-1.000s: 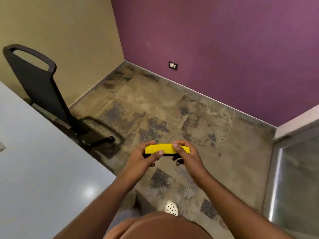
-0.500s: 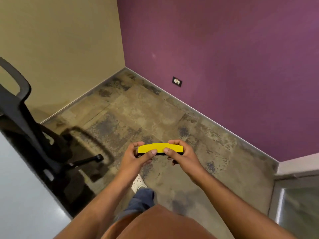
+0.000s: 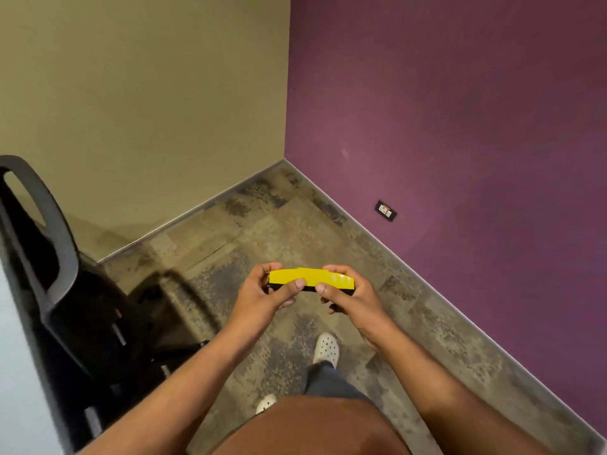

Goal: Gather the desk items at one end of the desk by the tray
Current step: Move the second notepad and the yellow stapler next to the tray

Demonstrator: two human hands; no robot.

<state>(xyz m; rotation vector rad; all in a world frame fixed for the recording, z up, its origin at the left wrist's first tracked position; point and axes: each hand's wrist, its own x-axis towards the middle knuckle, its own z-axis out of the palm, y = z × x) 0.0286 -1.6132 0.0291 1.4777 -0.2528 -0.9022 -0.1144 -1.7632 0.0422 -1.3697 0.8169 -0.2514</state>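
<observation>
Head view is showing my left hand (image 3: 262,292) and right hand (image 3: 349,295) both closing on the yellow stapler (image 3: 312,279) over the floor, risking a drop since I'm facing away from the surface (image 3: 13,356).

No text, label, brand, number or sign can be read anywhere.

beige wall (image 3: 138,93) meets purple wall (image 3: 460,110) — mottled carpet (image 3: 262,231) (black chair (image 3: 59,290) left).
</observation>
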